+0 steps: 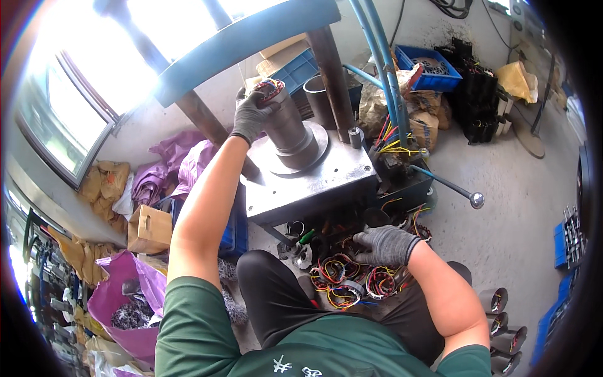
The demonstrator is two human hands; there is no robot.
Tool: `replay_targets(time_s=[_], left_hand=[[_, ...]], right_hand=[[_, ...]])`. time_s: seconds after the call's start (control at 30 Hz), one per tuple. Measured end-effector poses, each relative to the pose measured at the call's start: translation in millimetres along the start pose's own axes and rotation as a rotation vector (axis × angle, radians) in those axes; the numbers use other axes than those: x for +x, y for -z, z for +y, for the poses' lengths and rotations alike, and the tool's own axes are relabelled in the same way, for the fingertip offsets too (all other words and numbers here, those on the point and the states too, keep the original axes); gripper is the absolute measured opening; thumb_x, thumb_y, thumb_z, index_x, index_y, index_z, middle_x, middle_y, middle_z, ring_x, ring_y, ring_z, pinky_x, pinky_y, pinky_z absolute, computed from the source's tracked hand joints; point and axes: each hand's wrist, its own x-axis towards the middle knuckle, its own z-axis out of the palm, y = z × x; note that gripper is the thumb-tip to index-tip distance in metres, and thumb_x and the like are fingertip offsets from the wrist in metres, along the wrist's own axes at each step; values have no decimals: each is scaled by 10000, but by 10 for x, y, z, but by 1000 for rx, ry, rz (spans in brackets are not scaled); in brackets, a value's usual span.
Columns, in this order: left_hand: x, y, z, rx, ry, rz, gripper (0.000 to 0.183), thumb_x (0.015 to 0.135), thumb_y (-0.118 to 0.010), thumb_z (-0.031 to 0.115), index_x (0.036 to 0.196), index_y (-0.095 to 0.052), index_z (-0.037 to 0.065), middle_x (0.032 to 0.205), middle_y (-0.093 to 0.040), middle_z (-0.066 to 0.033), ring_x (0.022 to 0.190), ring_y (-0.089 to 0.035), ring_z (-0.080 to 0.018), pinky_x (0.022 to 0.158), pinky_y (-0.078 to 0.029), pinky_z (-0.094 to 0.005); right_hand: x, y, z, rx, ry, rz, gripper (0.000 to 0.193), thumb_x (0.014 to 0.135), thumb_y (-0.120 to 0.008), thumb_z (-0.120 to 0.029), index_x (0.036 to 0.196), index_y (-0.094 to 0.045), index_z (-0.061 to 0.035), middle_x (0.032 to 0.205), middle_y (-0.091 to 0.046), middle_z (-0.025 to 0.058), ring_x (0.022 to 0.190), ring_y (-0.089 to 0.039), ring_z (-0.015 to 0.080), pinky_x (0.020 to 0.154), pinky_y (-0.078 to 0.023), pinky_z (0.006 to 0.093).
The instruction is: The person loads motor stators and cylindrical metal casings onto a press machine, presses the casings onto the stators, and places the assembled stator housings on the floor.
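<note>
A grey metal cylinder (290,129) stands upright on the round base of the press table (314,188). At its top sits a wound motor stator (271,90) with red and coloured wires. My left hand (252,113), in a grey knit glove, grips the stator from the left, the thumb reaching across the cylinder's side. Below the table's front edge, my right hand (387,245), gloved the same way, hovers over or touches a pile of wire-wound stators (339,273). Its fingers are stretched toward the left and slightly apart, with nothing visibly held; what lies under them is partly hidden.
The blue press frame (251,47) arches above the table on dark posts. A lever with a ball end (477,200) juts out to the right. Purple sacks (122,298) and a cardboard box (149,229) lie left. Metal cylinders (498,300) stand at lower right.
</note>
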Motion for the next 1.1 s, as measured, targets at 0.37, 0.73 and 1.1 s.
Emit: replay_targets(time_s=[0.37, 0.73, 1.1], left_hand=[[-671, -818, 1155, 1215, -423, -70, 567, 856, -713, 383, 1329, -593, 95, 1338, -628, -181, 1290, -567, -354, 1110, -432, -476], [65, -626, 993, 1374, -166, -565, 449, 970, -442, 384, 1075, -733, 59, 1115, -733, -241, 1074, -699, -410, 947, -544, -484], [-1996, 143, 505, 762, -716, 148, 372, 795, -781, 236, 1137, -666, 145, 1063, -668, -135, 1028, -626, -382, 936, -479, -496]], right_hand=[[-43, -66, 122, 37, -78, -34, 629, 931, -675, -496, 1362, -608, -43, 1184, -696, 233, 1078, -684, 406, 944, -546, 485], [19, -41, 44, 111, -7, -28, 561, 933, -693, -433, 1348, -624, -62, 1233, -688, 223, 1162, -652, 393, 1002, -525, 456], [-167, -55, -29, 207, -162, 62, 549, 870, -770, -168, 1373, -604, -21, 1277, -675, 209, 1199, -641, 379, 1022, -517, 426]])
